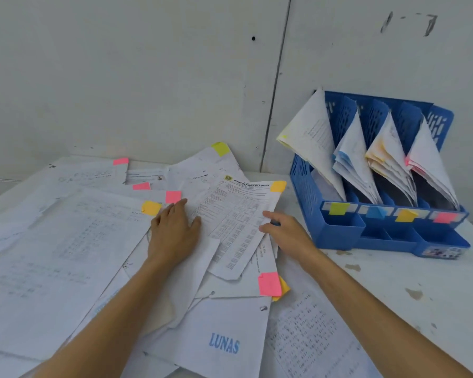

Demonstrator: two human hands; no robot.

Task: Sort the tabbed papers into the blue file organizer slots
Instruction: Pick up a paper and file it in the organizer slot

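**Both hands on the loose pile, organizer waiting at the far right**

Nearest the front edge of the table (393,296) lies a sheet stamped LUNAS (224,345) in blue, partly under other pages. Just beyond it a pink tab (269,283) sticks out of the pile, with a yellow tab (284,289) peeking from beneath.

Toward the middle, the left hand (172,230) lies flat on the loose papers (52,255), fingers straight and together, thumb spread toward a printed sheet (235,222). The right hand (287,236) meets that sheet's right edge with thumb and fingertips. Whether it pinches the paper or only touches it cannot be told. The sheet carries an orange tab (278,186) on its far right corner.

More pages with pink, orange and yellow-green tabs spread across the left half, reaching the far edge.

At the far right corner stands the blue file organizer (339,236), apart from the pile. Filed papers (347,154) lean in all four slots. The slot fronts are marked, left to right, with yellow-green, blue, orange and pink tabs.
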